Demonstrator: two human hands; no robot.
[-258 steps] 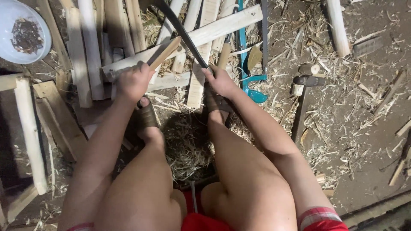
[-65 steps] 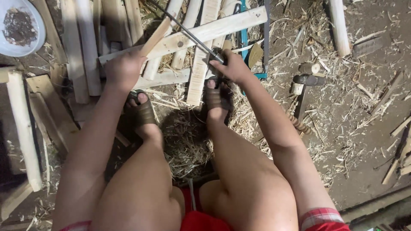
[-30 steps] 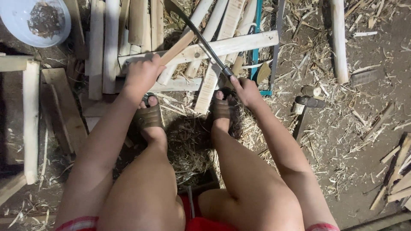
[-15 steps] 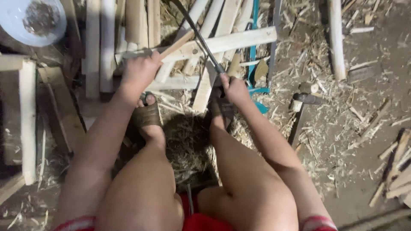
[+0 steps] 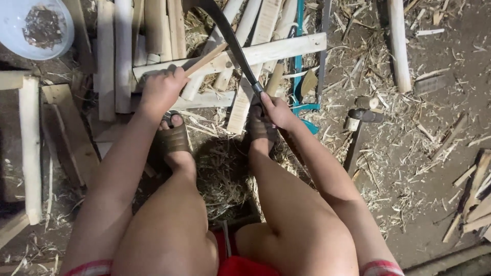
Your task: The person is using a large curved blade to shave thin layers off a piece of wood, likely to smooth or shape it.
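Observation:
My left hand (image 5: 162,90) grips a thin wooden stick (image 5: 207,58) that slants up to the right, resting on a long pale plank (image 5: 286,48) lying crosswise. My right hand (image 5: 277,110) holds the handle of a long dark curved blade (image 5: 228,36), whose edge lies against the stick near its upper part. Both my feet in brown sandals (image 5: 171,139) rest on the ground below the plank, among wood shavings (image 5: 222,168). I sit with my knees apart.
Many peeled pale sticks (image 5: 123,51) lie side by side at the top. A light blue bowl (image 5: 36,28) with dark scraps sits top left. A blue-framed saw (image 5: 299,66) and a hammer (image 5: 360,122) lie to the right. Boards (image 5: 30,143) lie on the left.
The blade has been drawn back and forth along the stick between frames; my right hand has slid along with it. My left hand keeps its hold and the view has shifted slightly.

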